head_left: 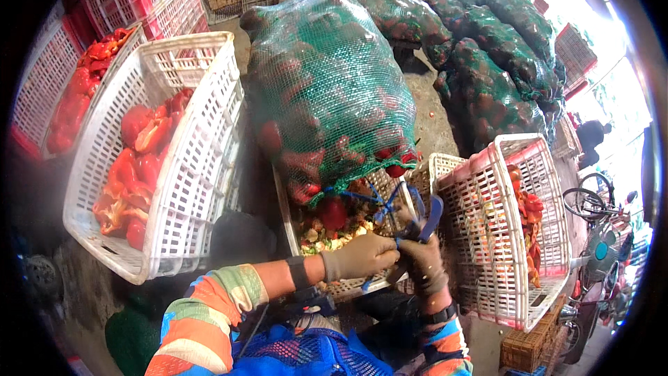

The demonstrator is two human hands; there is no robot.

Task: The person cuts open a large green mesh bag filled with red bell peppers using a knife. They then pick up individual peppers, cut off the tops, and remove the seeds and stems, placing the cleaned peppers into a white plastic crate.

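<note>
Sack [327, 90] front and centre, green mesh, plump with red peppers, its near end bulging toward the worker! Left crate [191, 167] stands left of it, loaded with cut peppers [136, 174]; right crate [480, 237] sits to its right with more; lower crate [348, 291] waits below the sack's near end, holding pale scraps [316, 240]. Now the hands, both just short of the sack: right hand [422, 264], gloved, closed around what looks like a blue-handled tool [433, 219]; left hand [362, 256] just beside it, fingers curled tight, and whether anything runs through that fist, I can't tell. Blue string [376, 200] crosses the sack's near end. Good technique here, I'd judge: keep the string taut, point any blade away from the left fingers, work on the string rather than the mesh, and mind loose peppers tumbling.
</note>
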